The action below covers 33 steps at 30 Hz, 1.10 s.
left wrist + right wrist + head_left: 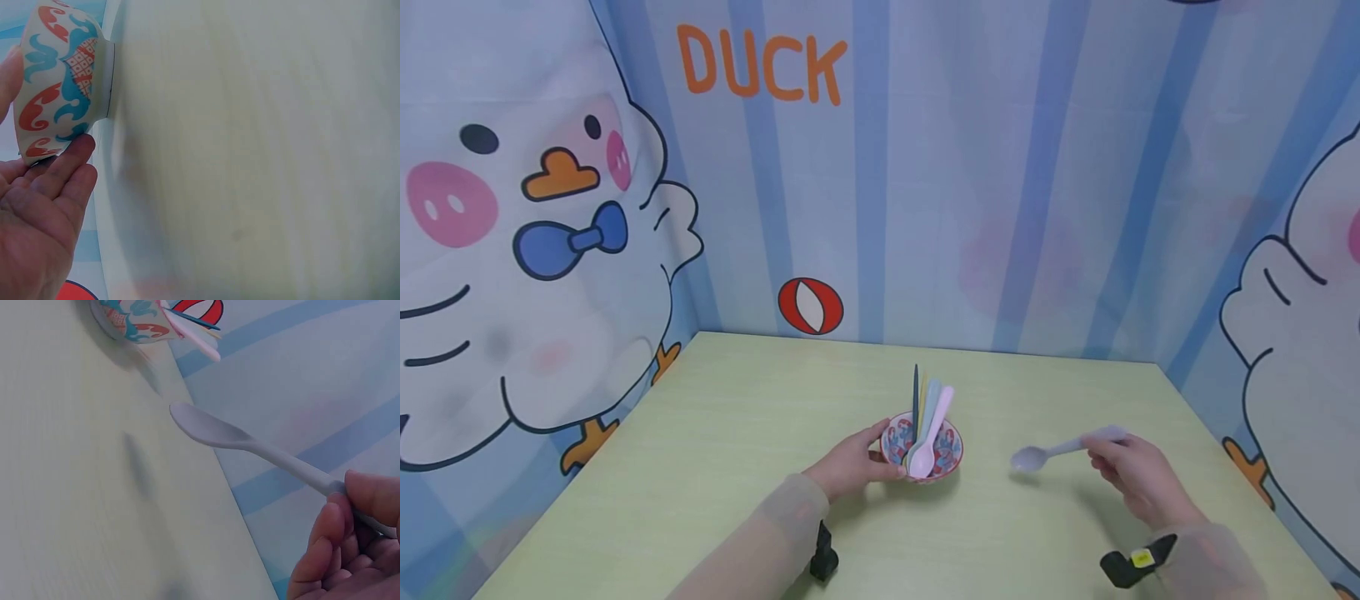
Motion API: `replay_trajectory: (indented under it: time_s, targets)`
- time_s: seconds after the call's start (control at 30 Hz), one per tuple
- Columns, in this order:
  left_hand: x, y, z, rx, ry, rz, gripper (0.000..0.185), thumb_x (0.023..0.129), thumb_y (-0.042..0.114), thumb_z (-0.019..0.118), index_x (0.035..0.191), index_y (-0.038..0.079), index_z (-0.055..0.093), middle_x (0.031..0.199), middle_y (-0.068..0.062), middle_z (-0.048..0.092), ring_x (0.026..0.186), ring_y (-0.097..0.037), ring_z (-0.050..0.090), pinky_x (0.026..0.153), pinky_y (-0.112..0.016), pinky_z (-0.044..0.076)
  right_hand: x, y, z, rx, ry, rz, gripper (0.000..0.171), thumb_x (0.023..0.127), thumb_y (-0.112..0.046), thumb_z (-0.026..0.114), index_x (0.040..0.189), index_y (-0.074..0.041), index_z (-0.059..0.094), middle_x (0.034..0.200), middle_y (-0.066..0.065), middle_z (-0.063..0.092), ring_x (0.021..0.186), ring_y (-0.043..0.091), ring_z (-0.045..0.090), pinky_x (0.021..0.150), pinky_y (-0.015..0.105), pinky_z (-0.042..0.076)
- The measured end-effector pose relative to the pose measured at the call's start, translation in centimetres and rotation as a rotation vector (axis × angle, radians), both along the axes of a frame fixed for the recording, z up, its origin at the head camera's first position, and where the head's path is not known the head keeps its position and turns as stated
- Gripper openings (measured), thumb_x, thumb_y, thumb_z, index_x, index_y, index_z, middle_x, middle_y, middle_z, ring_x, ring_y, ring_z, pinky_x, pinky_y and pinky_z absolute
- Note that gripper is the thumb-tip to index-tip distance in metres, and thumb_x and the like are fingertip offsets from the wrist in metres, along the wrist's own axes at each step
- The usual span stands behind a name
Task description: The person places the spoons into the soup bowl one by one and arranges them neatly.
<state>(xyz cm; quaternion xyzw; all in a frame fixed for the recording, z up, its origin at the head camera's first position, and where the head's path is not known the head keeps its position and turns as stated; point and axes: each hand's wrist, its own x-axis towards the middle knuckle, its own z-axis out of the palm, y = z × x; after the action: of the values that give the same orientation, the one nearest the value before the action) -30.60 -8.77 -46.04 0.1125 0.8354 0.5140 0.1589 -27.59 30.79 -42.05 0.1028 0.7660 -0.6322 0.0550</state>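
A patterned bowl [957, 454] with a red rim stands in the middle of the head view. My left hand [853, 460] grips its left side, thumb and fingers at the rim and wall. Leaning in the bowl are a pink spoon [942, 414], a light blue utensil [931, 398], and thin dark blue and yellow sticks. From the left wrist, the outer wall of the bowl [69, 75] shows red and blue motifs. My right hand [1142, 479] pinches a pale lilac spoon [209, 430] by its handle. That spoon hovers above the table right of the bowl, its head pointing left.
The pale yellow table [760, 400] reaches back to a blue striped curtain [925, 183] with a duck print. Printed side curtains rise left and right. Black wrist mounts sit at both cuffs.
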Motion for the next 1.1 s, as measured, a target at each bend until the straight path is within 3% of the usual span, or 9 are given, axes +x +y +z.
replay_trajectory:
  time_s: [0.3, 0.5, 0.73, 1.1]
  targets:
    - [-0.1, 0.0, 0.0, 0.014, 0.0, -0.007, 0.092, 0.08, 0.03, 0.079, 0.154, 0.017, 0.025, 0.131, -0.003, 0.054, 0.113, -0.021, 0.057, 0.099, -0.048, 0.042, -0.7, -1.4, 0.5, -0.268, 0.052, -0.01, 0.007, 0.093, -0.021, 0.066, 0.094, -0.015, 0.063, 0.089, -0.007, 0.056, 0.08, 0.006, 0.055, 0.076, 0.02, 0.049]
    - [-0.1, 0.0, -0.1, 0.005, 0.001, -0.007, 0.092, 0.081, 0.029, 0.079, 0.154, 0.016, 0.025, 0.132, -0.005, 0.053, 0.113, -0.022, 0.057, 0.099, -0.048, 0.042, -1.0, -2.3, 1.0, -0.379, 0.089, -0.002, 0.006, 0.094, -0.017, 0.065, 0.092, -0.011, 0.062, 0.083, -0.003, 0.066, 0.079, 0.008, 0.066, 0.079, 0.023, 0.053]
    - [0.0, 0.0, 0.2, 0.008, -0.01, -0.008, 0.093, 0.081, 0.03, 0.079, 0.154, 0.015, 0.023, 0.129, -0.004, 0.055, 0.112, -0.021, 0.057, 0.101, -0.048, 0.041, -1.3, -3.3, 1.3, -0.356, 0.131, -0.004, 0.025, 0.095, -0.018, 0.063, 0.11, -0.001, 0.053, 0.084, 0.0, 0.068, 0.079, 0.01, 0.069, 0.077, 0.025, 0.054]
    - [-0.1, 0.0, 0.0, 0.018, -0.011, -0.01, 0.093, 0.081, 0.03, 0.079, 0.154, 0.016, 0.024, 0.129, -0.004, 0.055, 0.113, -0.022, 0.057, 0.101, -0.048, 0.04, -2.4, -5.4, 1.8, -0.318, 0.189, -0.009, 0.024, 0.097, -0.013, 0.058, 0.112, 0.002, 0.047, 0.083, 0.002, 0.068, 0.073, 0.011, 0.069, 0.073, 0.027, 0.055]
